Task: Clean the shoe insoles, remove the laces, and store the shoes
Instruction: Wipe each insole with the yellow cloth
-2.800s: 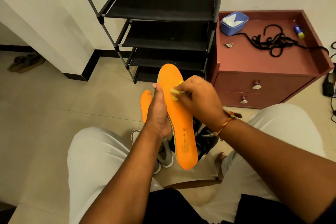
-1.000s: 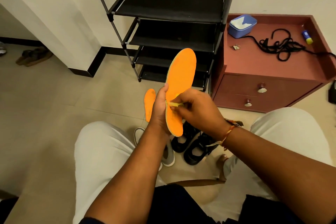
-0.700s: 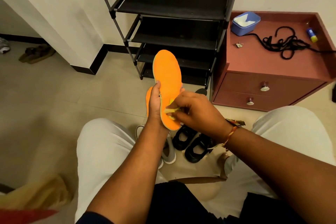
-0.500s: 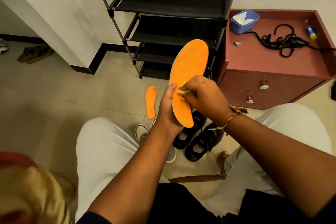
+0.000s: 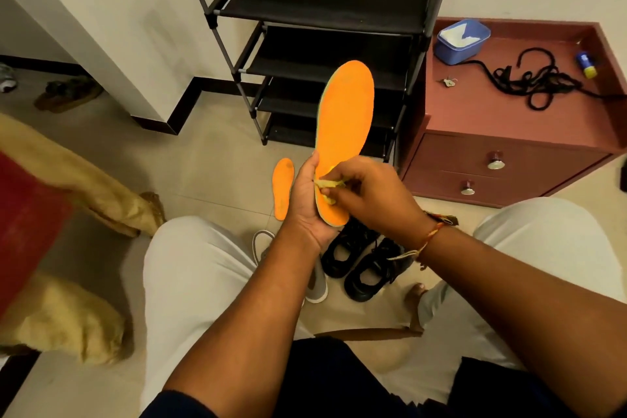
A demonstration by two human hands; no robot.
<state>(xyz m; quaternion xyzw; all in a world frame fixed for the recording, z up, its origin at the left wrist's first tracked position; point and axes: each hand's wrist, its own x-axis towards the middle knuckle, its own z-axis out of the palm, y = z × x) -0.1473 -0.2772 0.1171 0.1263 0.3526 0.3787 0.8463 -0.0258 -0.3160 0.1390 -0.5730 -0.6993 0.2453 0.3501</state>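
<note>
Showing the thin orange foam insole (image 5: 346, 119) at frame centre, heel end clasped in the left hand (image 5: 303, 204), the right hand (image 5: 369, 197) pinching a small yellow cloth (image 5: 330, 184) against it; light and probably floppy, it seems best held low by its edges.

Floor (image 5: 203, 180) holds 1 insole (image 5: 283, 188), 2 black shoes (image 5: 359, 261).

- The left hand (image 5: 305, 204) is up, fingers curled round the insole (image 5: 346, 119) at its low end.
- The right hand (image 5: 373, 197) pinches a yellow cloth (image 5: 330, 184) against it.
- Both arms reach forward, wrists close.
</note>
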